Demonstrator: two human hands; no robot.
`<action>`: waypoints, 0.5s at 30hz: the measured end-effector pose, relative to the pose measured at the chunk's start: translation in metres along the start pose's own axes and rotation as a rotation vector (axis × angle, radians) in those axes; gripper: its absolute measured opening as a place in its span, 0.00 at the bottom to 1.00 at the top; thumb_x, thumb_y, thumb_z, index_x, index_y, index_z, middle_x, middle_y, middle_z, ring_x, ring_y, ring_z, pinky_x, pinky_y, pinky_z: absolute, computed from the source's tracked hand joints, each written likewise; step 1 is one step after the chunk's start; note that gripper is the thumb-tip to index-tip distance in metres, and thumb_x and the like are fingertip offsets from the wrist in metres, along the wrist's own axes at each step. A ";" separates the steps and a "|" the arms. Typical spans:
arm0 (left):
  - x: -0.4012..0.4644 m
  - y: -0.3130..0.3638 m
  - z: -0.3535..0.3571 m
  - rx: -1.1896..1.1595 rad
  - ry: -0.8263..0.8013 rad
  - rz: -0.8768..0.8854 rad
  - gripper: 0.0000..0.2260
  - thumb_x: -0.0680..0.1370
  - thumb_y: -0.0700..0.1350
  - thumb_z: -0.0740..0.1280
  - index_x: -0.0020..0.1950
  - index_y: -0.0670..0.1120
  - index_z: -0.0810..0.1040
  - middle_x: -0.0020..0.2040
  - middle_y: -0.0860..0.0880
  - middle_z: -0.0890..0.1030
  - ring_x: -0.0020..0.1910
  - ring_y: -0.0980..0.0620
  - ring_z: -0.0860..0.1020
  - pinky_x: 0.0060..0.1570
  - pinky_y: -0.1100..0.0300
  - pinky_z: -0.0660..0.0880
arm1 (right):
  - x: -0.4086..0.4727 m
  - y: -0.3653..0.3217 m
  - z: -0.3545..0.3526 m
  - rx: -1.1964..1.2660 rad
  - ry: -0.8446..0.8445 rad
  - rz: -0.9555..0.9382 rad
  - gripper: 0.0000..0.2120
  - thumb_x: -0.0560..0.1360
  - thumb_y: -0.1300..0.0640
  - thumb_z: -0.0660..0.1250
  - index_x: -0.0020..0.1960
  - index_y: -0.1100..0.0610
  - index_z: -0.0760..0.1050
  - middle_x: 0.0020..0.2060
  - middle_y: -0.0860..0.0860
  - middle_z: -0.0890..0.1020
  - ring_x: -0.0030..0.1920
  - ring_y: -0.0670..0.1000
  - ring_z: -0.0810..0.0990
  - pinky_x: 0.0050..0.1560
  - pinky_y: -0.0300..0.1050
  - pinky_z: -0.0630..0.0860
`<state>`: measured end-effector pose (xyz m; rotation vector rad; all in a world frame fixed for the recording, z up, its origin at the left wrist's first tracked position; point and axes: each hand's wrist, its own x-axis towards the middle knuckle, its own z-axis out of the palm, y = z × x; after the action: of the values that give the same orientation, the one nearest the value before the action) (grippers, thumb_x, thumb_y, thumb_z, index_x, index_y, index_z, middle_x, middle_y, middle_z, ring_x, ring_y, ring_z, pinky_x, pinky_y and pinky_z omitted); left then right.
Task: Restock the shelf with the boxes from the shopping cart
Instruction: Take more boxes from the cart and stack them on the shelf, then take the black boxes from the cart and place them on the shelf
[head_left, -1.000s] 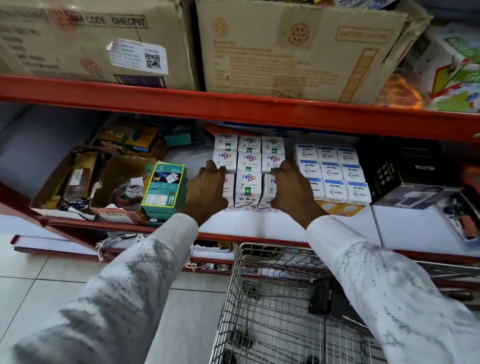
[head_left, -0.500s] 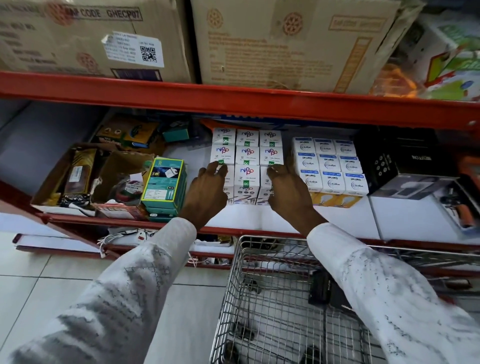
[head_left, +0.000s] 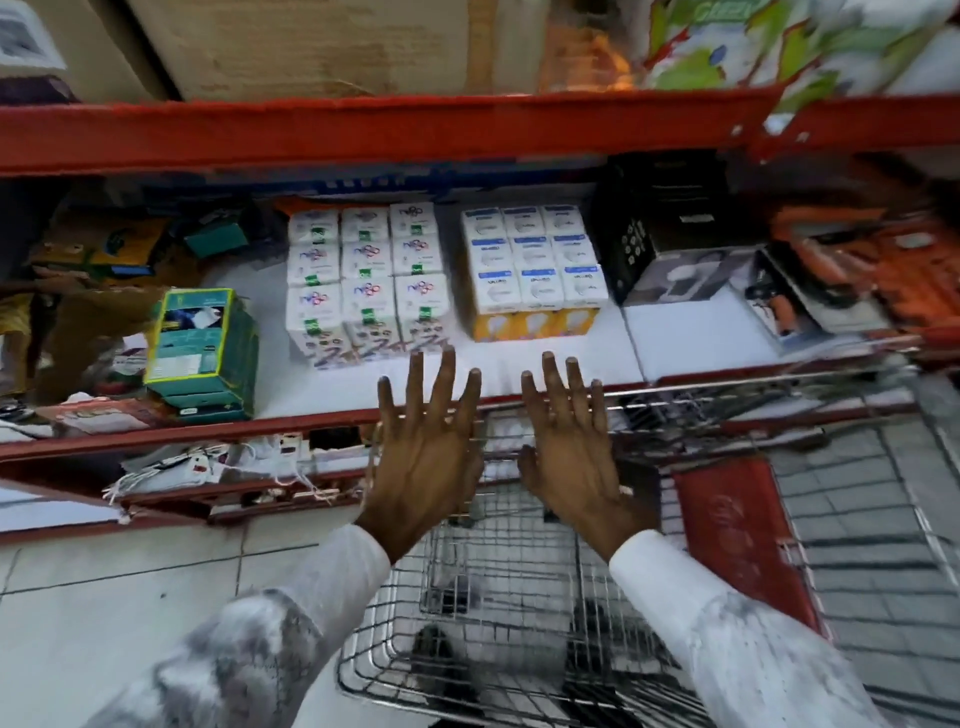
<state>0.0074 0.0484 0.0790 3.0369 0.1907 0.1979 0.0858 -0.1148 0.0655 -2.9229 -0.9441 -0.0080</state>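
Observation:
A block of small white boxes (head_left: 366, 275) with red-and-blue logos stands stacked on the white shelf (head_left: 519, 364), three wide. Right of it is a second block of white boxes with blue bands (head_left: 535, 265) over yellow fronts. My left hand (head_left: 426, 457) and my right hand (head_left: 571, 457) hover side by side at the shelf's front edge, palms down, fingers spread, holding nothing. They are apart from the boxes. Below them is the wire shopping cart (head_left: 498, 613); a dark item lies in its bottom, blurred.
A green box (head_left: 200, 348) stands left on the shelf beside open cartons of clutter. A black box (head_left: 670, 244) and orange tools (head_left: 872, 270) sit at the right. A red beam (head_left: 363, 130) carries big cartons above. A red flat pack (head_left: 743, 540) leans by the cart.
Both hands have let go of the stacked white boxes and pulled back to the shelf's front edge, fingers now spread. The view has tilted down toward the cart.

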 end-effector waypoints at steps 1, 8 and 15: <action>-0.001 0.016 0.007 0.002 -0.027 0.019 0.38 0.72 0.57 0.66 0.79 0.47 0.56 0.80 0.40 0.52 0.78 0.34 0.49 0.71 0.28 0.53 | -0.010 0.013 0.004 0.004 -0.020 0.024 0.42 0.67 0.49 0.64 0.78 0.56 0.53 0.79 0.59 0.50 0.78 0.62 0.47 0.75 0.66 0.52; -0.003 0.110 0.066 -0.133 -0.284 -0.023 0.34 0.73 0.56 0.64 0.77 0.48 0.60 0.80 0.43 0.58 0.77 0.36 0.58 0.71 0.33 0.61 | -0.072 0.109 0.043 0.198 -0.156 0.187 0.37 0.72 0.45 0.55 0.78 0.56 0.52 0.79 0.58 0.52 0.78 0.63 0.50 0.76 0.60 0.56; 0.003 0.177 0.134 -0.467 -0.433 -0.338 0.26 0.75 0.52 0.68 0.70 0.45 0.69 0.68 0.43 0.75 0.66 0.41 0.73 0.61 0.51 0.71 | -0.096 0.181 0.109 0.589 -0.249 0.542 0.26 0.69 0.55 0.66 0.65 0.57 0.66 0.58 0.61 0.79 0.58 0.63 0.78 0.57 0.53 0.76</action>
<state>0.0489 -0.1376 -0.0350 2.4591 0.5275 -0.3821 0.1118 -0.3102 -0.0580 -2.5361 -0.0949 0.5656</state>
